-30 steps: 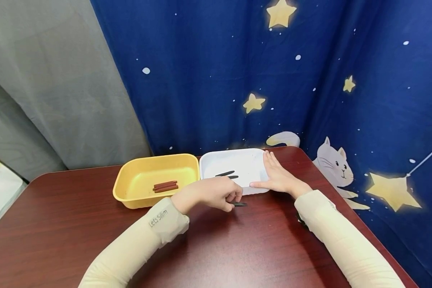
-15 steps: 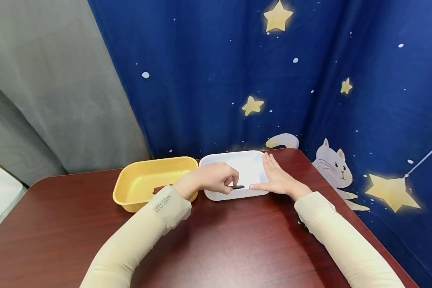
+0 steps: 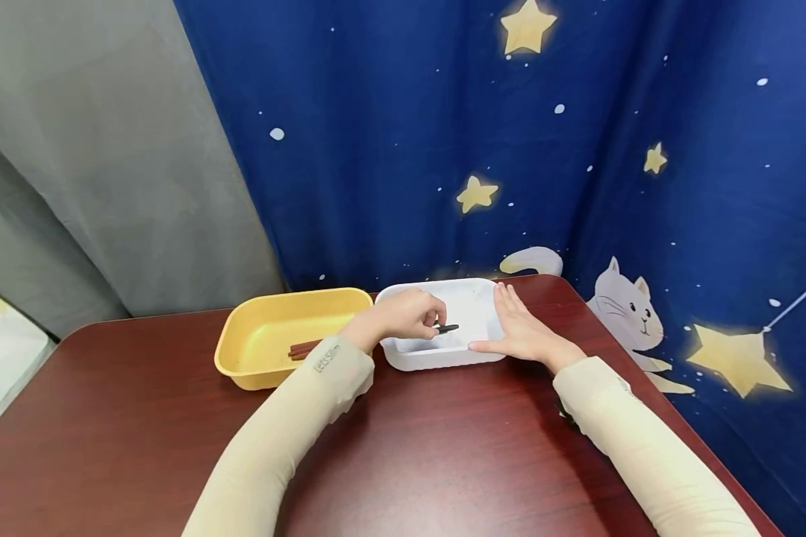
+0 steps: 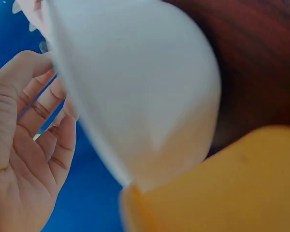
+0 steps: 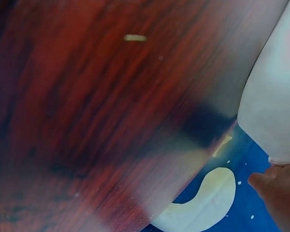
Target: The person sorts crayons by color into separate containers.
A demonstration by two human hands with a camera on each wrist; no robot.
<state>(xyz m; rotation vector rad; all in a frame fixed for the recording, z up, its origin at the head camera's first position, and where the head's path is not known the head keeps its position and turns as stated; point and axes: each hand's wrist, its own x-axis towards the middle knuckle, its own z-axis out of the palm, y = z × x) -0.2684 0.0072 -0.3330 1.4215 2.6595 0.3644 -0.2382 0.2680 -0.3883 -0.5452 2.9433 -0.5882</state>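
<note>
In the head view my left hand (image 3: 413,312) is over the near left part of the white tray (image 3: 436,359), pinching a short black pen-like stick (image 3: 448,329) that points right. In the left wrist view the left hand (image 4: 31,145) has bent fingers, and the tray wall (image 4: 135,72) covers the fingertips. My right hand (image 3: 524,332), fingers straight and thumb spread, rests against the tray's right end. Only a little of the right hand (image 5: 282,191) shows in the right wrist view. Other black sticks in the tray are mostly hidden behind the left hand.
A yellow tray (image 3: 231,365) stands left of the white one, holding reddish-brown sticks (image 3: 304,349) partly covered by the left sleeve. Both trays stand near the back edge of the dark red table (image 3: 403,447). A blue star-patterned curtain (image 3: 376,149) hangs behind.
My left hand has moved from in front of the white tray up and over it, carrying the black stick inside. The right hand has kept its place at the tray's right end.
</note>
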